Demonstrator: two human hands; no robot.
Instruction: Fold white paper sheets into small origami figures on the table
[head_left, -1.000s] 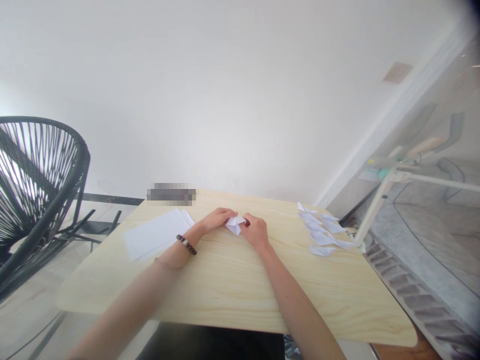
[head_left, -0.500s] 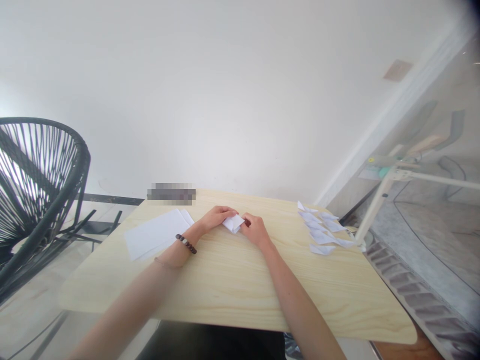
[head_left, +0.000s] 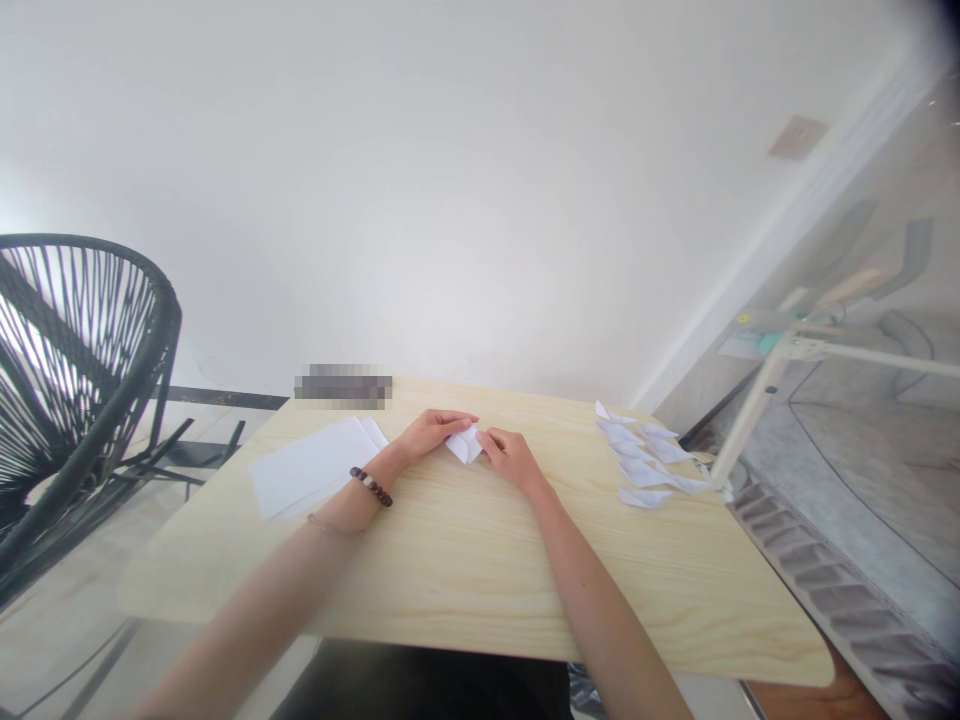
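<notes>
A small folded piece of white paper [head_left: 464, 446] is held between both hands over the middle of the table. My left hand [head_left: 433, 435], with a dark bead bracelet [head_left: 371, 486] at its wrist, grips the paper's left and upper edge, thumb on top. My right hand [head_left: 510, 456] pinches the paper's right corner between thumb and curled fingers. Flat white paper sheets [head_left: 311, 470] lie overlapping beside my left forearm. Several folded white paper pieces [head_left: 641, 470] are set out in rows at the table's right side.
The pale wooden table [head_left: 450, 590] has rounded corners and stands against a white wall [head_left: 480, 200]. A blurred-out dark object [head_left: 343, 388] sits at the back left. To the left is a black corded chair [head_left: 82, 370]; a white metal frame [head_left: 757, 410] stands to the right.
The fingers of my right hand have shifted on the paper's right corner, the thumb now pressing at it. The folded paper shows a slightly different shape. My left hand has barely moved.
</notes>
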